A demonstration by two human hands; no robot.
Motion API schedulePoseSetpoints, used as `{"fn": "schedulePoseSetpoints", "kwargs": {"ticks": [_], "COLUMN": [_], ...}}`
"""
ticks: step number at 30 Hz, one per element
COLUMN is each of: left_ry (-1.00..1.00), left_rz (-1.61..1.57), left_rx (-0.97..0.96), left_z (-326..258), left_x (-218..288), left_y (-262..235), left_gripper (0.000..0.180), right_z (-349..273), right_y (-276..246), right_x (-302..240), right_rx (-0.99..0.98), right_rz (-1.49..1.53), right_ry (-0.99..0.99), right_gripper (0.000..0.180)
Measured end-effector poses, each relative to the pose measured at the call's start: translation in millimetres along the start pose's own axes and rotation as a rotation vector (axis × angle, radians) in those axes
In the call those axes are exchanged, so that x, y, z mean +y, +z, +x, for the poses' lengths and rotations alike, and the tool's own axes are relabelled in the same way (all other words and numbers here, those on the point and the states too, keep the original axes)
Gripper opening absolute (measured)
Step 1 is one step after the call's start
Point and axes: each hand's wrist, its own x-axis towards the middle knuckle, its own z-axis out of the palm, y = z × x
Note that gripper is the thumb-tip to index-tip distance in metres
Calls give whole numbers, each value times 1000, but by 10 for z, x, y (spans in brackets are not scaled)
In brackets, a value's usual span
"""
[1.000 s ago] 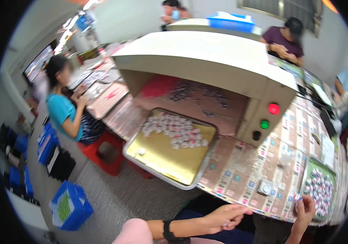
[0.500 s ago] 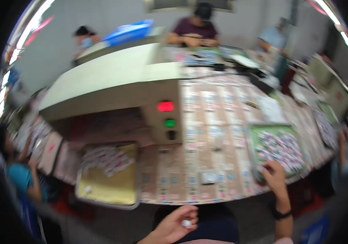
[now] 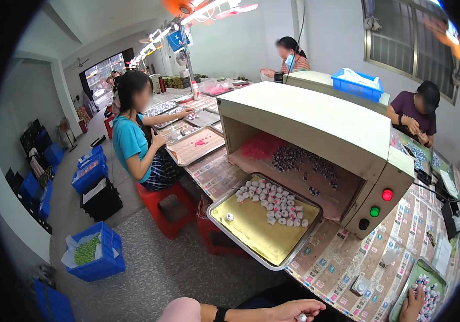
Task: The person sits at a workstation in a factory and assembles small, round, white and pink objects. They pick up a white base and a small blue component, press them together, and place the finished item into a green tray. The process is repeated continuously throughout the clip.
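My left hand (image 3: 295, 309) is at the lower edge, off the table's front, its fingers curled around a small round white piece (image 3: 302, 317). At the lower right, my right hand (image 3: 413, 307) reaches over the green-lined tray (image 3: 400, 301), its fingers apart among small white, pink and dark pieces (image 3: 427, 296). What lies directly under those fingertips is hidden. Between the hands, a small clear square container (image 3: 359, 286) stands on the table. A larger metal tray with a yellow base (image 3: 251, 239) holds many white ring-like pieces (image 3: 274, 199) and a single piece (image 3: 230, 217) apart.
A cream tunnel-shaped machine (image 3: 305, 110) with a red lamp (image 3: 387, 194) and a green lamp (image 3: 375, 211) covers dark small pieces (image 3: 302, 161). A co-worker in teal (image 3: 133, 142) sits at left by a red stool (image 3: 168, 214). Blue crates (image 3: 98, 263) line the floor.
The view has swung left, bringing the co-worker in teal and floor crates into fuller sight. My left hand still holds the white piece; my right hand stays at the green-lined tray.
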Motion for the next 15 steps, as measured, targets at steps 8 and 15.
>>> {"fn": "schedulePoseSetpoints", "kwargs": {"ticks": [8, 15], "left_ry": [30, 178], "left_rz": [9, 131], "left_rx": [-48, -189], "left_z": [-195, -509], "left_x": [19, 130], "left_y": [-1, 226], "left_gripper": [8, 11], "right_z": [121, 0], "right_y": [501, -109], "right_x": [428, -209], "right_rx": [300, 295], "right_rz": [228, 362], "right_ry": [149, 118], "right_gripper": [41, 41]}}
